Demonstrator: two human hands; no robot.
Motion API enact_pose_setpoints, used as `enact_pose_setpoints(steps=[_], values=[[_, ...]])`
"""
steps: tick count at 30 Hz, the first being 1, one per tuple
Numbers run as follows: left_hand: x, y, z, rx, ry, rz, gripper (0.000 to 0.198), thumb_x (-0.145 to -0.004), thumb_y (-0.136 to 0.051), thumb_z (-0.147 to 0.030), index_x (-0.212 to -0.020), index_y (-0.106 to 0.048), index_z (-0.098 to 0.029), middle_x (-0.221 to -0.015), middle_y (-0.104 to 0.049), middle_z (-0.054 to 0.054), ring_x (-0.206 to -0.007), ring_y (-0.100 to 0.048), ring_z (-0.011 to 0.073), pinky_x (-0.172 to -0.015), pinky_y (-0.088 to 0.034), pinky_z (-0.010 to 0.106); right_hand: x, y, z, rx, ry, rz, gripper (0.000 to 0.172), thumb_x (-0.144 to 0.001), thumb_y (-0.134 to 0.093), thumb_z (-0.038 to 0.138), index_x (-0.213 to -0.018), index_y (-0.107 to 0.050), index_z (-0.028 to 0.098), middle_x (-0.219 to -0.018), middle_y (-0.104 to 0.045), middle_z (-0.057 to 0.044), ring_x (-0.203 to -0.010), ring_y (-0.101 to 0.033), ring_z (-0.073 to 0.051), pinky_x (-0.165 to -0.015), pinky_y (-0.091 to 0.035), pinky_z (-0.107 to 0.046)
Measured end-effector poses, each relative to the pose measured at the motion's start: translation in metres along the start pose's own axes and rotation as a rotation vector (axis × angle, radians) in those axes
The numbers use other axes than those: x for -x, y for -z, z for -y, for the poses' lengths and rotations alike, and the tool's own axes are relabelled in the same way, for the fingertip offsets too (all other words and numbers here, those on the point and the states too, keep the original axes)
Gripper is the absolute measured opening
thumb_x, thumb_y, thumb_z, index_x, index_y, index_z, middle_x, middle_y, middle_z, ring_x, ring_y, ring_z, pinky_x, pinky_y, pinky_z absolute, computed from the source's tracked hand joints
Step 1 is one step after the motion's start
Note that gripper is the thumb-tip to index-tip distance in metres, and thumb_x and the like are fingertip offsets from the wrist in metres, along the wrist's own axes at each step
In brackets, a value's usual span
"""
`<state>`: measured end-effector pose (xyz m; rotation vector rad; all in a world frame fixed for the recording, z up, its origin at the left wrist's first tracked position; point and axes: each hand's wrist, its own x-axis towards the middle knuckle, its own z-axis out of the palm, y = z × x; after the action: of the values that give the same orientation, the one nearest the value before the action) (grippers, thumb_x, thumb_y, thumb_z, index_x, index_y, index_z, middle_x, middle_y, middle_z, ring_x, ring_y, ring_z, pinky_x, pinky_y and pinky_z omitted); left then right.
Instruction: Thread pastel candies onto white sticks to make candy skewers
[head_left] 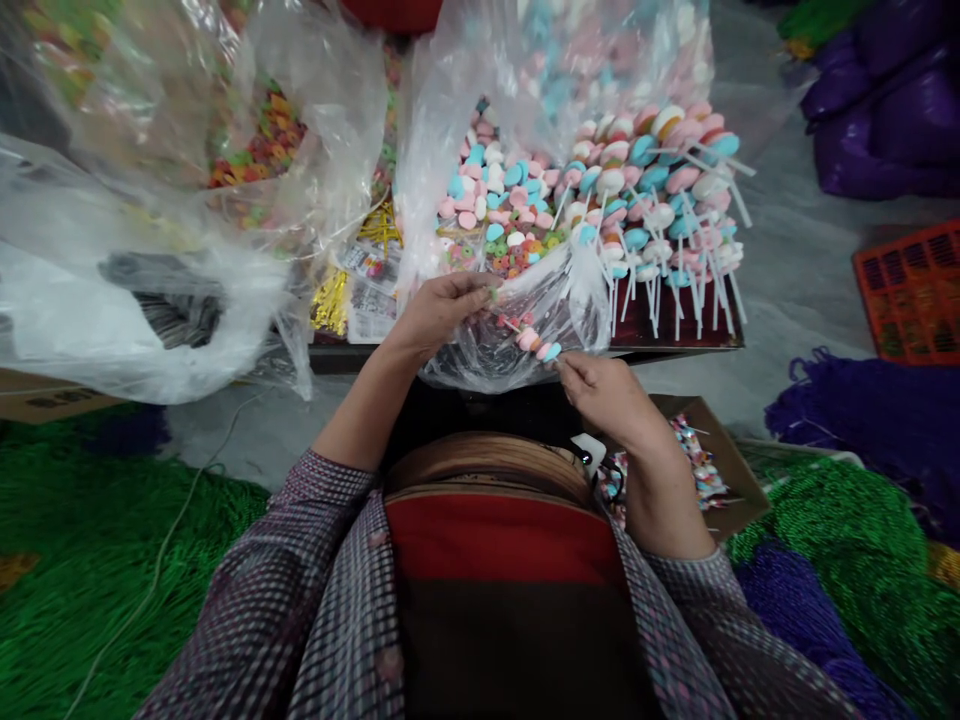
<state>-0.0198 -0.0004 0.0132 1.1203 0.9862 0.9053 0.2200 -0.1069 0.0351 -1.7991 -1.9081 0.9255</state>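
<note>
A candy skewer (529,340) with pink, white and blue pieces and small red gummy rings slants in front of me, above a clear plastic bag (480,368). My right hand (604,393) pinches its lower end, beside the blue piece. At its upper end my left hand (452,308) has thumb and fingers pressed together on a small greenish gummy ring (492,295). Just beyond my hands lie loose gummy rings (517,258) and a heap of pink, white and blue candies (502,180) in the open bag.
Finished candy skewers (660,210) are piled at the table's right, white sticks overhanging its edge. Gold twist ties (330,302) lie left of the bag, near a large bag of gummy rings (262,140). An open carton (731,470) with wrapped candies stands low at my right.
</note>
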Motion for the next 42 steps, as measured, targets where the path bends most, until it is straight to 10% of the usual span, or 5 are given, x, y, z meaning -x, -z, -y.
enact_pose_setpoints(steps=[11,22,42], values=[[0.005,-0.012,0.002,0.072,-0.059,-0.01,0.016,-0.083,-0.087,-0.025,-0.085,-0.072,-0.02,-0.069,-0.064,-0.004,-0.063,-0.058,0.0097,-0.063,-0.046,0.024,0.002,0.004,0.013,-0.249,-0.023,-0.017,0.041,-0.098,-0.054,0.05,-0.068,-0.063,0.023,-0.05,-0.049,0.003,-0.051,-0.043,-0.014,-0.057,-0.033,-0.029],[0.009,-0.026,0.016,-0.717,-0.249,-0.099,0.009,-0.085,-0.069,-0.017,-0.077,-0.068,-0.02,-0.076,-0.07,0.001,-0.075,-0.06,0.0173,-0.073,-0.041,0.03,0.01,0.008,0.007,-0.061,0.013,0.015,0.036,-0.095,-0.052,0.038,-0.061,-0.047,0.025,-0.048,-0.045,0.002,-0.05,-0.039,-0.015,-0.056,-0.028,-0.031],[0.004,-0.028,0.023,-0.139,-0.008,-0.232,0.023,-0.078,-0.07,-0.032,-0.097,-0.075,-0.02,-0.078,-0.078,-0.003,-0.072,-0.069,0.0146,-0.072,-0.053,0.025,-0.005,-0.018,0.009,-0.149,-0.027,-0.04,0.036,-0.098,-0.039,0.035,-0.063,-0.038,0.027,-0.05,-0.044,0.002,-0.052,-0.046,-0.016,-0.056,-0.033,-0.028]])
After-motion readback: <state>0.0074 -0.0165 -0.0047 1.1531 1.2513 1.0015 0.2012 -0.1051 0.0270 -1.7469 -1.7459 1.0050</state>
